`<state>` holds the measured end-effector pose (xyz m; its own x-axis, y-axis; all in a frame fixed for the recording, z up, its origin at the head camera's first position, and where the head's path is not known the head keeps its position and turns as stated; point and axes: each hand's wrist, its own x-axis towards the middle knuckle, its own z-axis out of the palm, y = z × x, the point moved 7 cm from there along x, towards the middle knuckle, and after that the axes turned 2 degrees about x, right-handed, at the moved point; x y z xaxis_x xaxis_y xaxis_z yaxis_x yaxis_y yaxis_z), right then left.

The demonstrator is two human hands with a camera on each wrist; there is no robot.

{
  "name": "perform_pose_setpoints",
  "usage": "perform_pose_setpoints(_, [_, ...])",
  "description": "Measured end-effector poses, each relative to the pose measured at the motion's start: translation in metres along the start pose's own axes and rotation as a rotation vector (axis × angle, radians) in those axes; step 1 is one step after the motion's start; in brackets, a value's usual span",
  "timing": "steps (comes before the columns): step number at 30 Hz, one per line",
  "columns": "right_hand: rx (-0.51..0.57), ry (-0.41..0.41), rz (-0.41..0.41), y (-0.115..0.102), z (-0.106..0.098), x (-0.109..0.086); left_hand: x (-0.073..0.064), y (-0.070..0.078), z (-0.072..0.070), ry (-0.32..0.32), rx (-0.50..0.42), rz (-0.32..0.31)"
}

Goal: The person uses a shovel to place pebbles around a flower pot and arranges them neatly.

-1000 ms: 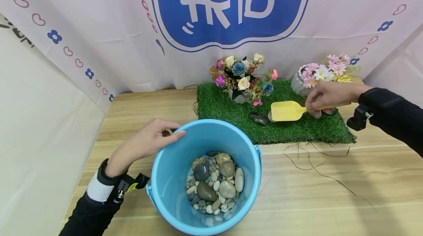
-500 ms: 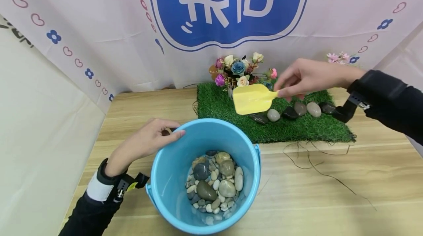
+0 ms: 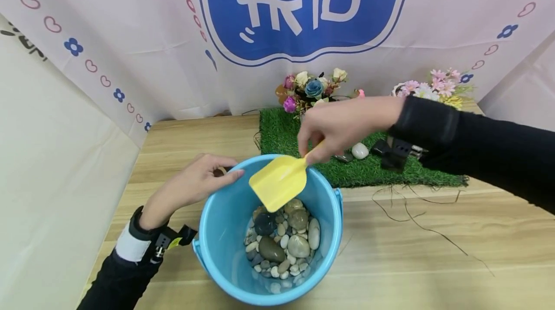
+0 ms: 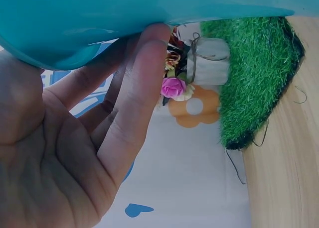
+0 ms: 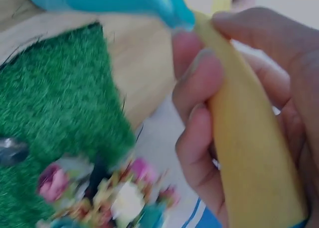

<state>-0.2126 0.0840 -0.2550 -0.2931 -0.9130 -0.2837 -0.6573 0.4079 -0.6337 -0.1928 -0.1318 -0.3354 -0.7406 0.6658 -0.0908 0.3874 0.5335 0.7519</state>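
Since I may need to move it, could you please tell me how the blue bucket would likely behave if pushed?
The blue bucket would probably resist somewhat, given the stones inside. They lie at its bottom, so it seems unlikely to tip easily. It looks smooth and glossy, so it might feel slippery.

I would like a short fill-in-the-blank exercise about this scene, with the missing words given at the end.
1. The right hand holds a shovel whose blade is coloured ____.
2. The left hand grips the rim of a bucket coloured ____.
3. The number of flower arrangements in the head view is ____.
4. The green mat imitates ____.

Missing words: yellow; blue; two; grass.
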Motion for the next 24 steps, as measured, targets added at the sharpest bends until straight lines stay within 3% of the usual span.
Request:
perform_pose_setpoints(2, [-0.101,-0.017,0.002,-0.012,0.006,0.012,0.000,0.000,0.000,0.002,0.007,-0.001])
perform_pose_setpoints(9, [-0.462,-0.050,0.154,-0.036,0.026,0.052,0.001,0.000,0.000,0.002,-0.007,0.006])
perform_pose_setpoints(13, [-0.626,-0.073,0.175,-0.044,0.041,0.065,0.002,0.000,0.000,0.001,-0.018,0.019])
perform_pose_setpoints(24, [-0.823,-0.125,0.149,-0.054,0.074,0.085,0.000,0.000,0.000,0.002,-0.015,0.026])
